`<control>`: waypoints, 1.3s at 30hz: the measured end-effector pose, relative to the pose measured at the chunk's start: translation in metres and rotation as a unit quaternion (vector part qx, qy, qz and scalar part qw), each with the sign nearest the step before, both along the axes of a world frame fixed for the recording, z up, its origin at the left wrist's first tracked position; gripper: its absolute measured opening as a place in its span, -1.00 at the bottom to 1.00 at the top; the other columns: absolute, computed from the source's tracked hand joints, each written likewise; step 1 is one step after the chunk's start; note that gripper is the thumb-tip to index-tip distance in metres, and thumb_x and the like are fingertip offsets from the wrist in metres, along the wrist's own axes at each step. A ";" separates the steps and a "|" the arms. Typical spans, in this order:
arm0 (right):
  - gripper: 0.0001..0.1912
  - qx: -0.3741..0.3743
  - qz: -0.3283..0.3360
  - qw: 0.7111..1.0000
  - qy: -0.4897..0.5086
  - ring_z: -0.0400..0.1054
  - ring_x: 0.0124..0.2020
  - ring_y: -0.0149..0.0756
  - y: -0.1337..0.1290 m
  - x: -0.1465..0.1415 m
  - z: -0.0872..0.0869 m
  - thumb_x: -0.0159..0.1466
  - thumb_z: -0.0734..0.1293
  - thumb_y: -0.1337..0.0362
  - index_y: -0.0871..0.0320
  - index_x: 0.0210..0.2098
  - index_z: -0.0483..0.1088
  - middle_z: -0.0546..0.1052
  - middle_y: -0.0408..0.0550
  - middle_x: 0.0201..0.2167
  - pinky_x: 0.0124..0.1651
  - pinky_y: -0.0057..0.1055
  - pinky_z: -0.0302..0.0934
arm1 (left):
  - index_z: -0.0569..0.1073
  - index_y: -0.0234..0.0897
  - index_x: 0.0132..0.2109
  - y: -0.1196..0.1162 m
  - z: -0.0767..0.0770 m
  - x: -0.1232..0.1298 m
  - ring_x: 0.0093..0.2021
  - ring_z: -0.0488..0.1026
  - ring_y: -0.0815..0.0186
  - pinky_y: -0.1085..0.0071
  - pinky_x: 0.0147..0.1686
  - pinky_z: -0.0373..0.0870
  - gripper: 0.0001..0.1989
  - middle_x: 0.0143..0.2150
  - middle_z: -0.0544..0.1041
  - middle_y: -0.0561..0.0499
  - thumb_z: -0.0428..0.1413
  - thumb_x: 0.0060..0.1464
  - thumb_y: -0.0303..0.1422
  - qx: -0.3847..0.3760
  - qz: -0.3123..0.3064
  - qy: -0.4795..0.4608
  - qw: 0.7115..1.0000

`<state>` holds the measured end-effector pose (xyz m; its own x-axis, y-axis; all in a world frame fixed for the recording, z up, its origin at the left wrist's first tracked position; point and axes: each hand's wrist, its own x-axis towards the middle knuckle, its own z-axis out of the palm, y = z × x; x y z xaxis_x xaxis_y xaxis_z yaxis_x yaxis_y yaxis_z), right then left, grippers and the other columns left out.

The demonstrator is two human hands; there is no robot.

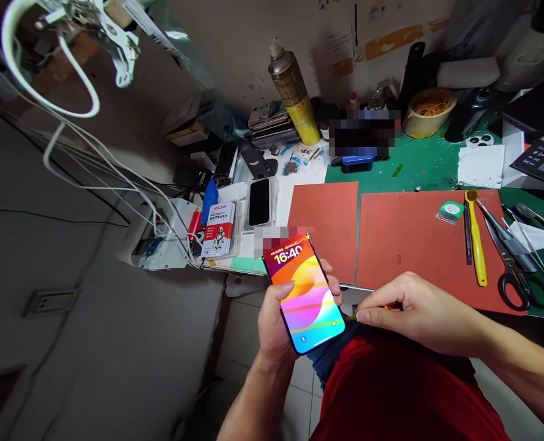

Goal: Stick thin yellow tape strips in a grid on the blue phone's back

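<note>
In the head view, a lit smartphone (pixel 309 300) lies tilted in my left hand (pixel 272 321). Its screen glows with a colourful lock screen reading 16:40. The thumb rests on the left edge and the other fingers wrap round the right edge. My right hand (pixel 421 315) is closed on a thin screwdriver (pixel 394 305) with an orange handle and a golden shaft. The shaft's end is at the phone's lower right edge; whether it touches a screw there I cannot make out. Both hands are above my lap, in front of the bench edge.
Orange-red mats (pixel 405 239) lie on the green bench. Black-handled scissors (pixel 515 282), a yellow brush (pixel 478 245) and tweezers are at the right. Behind stand a spray can (pixel 294 92) and a tape roll (pixel 429 113). Another phone (pixel 260 202) and a battery box (pixel 219 228) lie left.
</note>
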<state>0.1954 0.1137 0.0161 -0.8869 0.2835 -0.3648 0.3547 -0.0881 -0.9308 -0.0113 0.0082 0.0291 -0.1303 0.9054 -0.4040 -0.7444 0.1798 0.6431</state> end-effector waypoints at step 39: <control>-0.61 0.245 -0.006 0.970 0.003 0.36 -0.52 -0.31 0.002 -0.001 0.010 0.52 0.29 0.10 0.03 -0.35 0.65 0.62 -0.08 -0.49 -0.37 -0.31 -0.02 | 0.33 -0.30 0.41 0.010 -0.007 0.000 -0.19 0.63 0.05 0.04 -0.09 0.59 -0.37 -0.10 0.66 -0.17 0.09 0.21 -0.32 -0.069 0.033 0.038 0.996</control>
